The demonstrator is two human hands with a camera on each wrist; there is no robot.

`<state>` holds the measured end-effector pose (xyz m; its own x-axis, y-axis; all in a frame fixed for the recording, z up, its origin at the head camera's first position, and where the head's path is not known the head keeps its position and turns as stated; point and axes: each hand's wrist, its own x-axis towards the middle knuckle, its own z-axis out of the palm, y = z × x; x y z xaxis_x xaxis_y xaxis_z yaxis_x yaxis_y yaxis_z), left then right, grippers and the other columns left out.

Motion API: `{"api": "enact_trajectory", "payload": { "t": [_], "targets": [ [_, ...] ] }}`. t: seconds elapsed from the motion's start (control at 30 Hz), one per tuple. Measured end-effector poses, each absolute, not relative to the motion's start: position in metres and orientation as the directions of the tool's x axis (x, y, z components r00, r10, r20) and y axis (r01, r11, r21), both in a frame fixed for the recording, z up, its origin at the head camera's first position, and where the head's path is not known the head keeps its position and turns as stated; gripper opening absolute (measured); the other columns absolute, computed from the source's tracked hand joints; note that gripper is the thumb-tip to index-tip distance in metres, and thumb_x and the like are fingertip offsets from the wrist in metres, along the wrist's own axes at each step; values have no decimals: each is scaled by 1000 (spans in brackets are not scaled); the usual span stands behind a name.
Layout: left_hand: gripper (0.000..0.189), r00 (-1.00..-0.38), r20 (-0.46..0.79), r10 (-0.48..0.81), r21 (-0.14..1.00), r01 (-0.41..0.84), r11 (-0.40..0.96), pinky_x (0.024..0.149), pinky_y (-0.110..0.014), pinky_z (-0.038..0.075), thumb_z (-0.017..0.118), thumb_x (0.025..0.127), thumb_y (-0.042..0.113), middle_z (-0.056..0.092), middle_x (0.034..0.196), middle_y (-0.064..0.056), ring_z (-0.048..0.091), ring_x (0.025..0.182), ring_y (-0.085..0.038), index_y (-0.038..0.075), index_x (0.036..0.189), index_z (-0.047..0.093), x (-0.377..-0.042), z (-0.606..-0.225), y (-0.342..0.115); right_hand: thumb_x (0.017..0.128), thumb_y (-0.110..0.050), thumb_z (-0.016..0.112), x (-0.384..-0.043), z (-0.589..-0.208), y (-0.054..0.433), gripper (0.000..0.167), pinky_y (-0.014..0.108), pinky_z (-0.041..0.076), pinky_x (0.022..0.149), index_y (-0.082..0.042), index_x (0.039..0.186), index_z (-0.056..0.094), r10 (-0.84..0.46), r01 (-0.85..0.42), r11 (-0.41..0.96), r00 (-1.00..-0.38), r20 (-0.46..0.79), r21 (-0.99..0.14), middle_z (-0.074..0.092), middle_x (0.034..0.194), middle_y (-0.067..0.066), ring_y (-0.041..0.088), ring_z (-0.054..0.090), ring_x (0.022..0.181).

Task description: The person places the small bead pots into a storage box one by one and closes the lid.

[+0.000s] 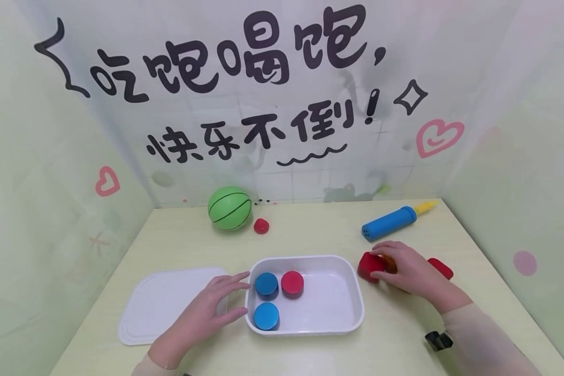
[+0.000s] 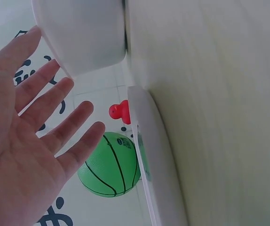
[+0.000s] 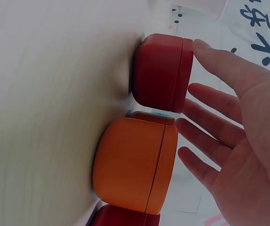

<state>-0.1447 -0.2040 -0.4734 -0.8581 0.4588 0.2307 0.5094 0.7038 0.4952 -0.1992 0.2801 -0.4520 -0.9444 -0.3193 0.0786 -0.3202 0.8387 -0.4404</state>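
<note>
My right hand (image 1: 406, 269) is at a red lidded tin (image 1: 370, 266) right of the white tray (image 1: 305, 332), its thumb and fingers at the lid's edge. The tin's rounded base rests on the table. An orange lidded tin (image 3: 130, 165) stands beside it, mostly under the hand in the head view, with another red tin (image 1: 441, 268) beyond. My left hand (image 1: 211, 308) has spread fingers, the tips right at the tray's left rim. Inside the tray sit two blue tins (image 1: 266, 283) and a red tin (image 1: 292, 283), toward the left end.
Left of the tray lies a flat white lid (image 1: 164, 303), partly under the left hand. A green ball (image 1: 230, 208) and a small red knob-shaped piece (image 1: 261, 226) are near the back wall. A blue pump (image 1: 389, 223) with a yellow tip lies at the back right.
</note>
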Motion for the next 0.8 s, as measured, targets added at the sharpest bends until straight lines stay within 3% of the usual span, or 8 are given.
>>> {"api": "enact_trajectory", "payload": {
  "t": [0.3,0.4,0.6,0.8],
  "targets": [
    [48,-862,227,454,493,504,709,108,-52,52,82,89,38,53,155,13,52,136,-17,29,134,68,-145,-473,-203,73,-34,94,-201,-454,281,66,47,64,82,-10,129,68,-340,-347,855,-936,87,-386,67,126,12,35,61,115],
    [48,-865,222,450,495,497,713,109,-53,52,81,89,38,53,155,14,51,137,-17,29,134,68,-145,-473,-203,71,-34,95,-202,-456,281,65,54,60,90,-11,127,70,-342,-363,863,-932,124,-352,69,124,10,34,61,115],
    [48,-866,220,449,499,495,711,109,-53,52,81,89,40,53,155,14,50,138,-18,31,134,68,-144,-474,-204,67,-31,98,-201,-458,278,67,72,41,104,-12,125,72,-337,-377,866,-925,175,-328,71,124,10,37,60,120],
    [48,-869,215,445,497,490,716,108,-54,52,81,89,40,53,155,14,49,138,-19,31,135,67,-144,-472,-203,67,-31,98,-197,-454,277,67,70,46,100,-12,125,72,-328,-372,866,-927,183,-333,70,125,11,37,61,119]
  ]
}}
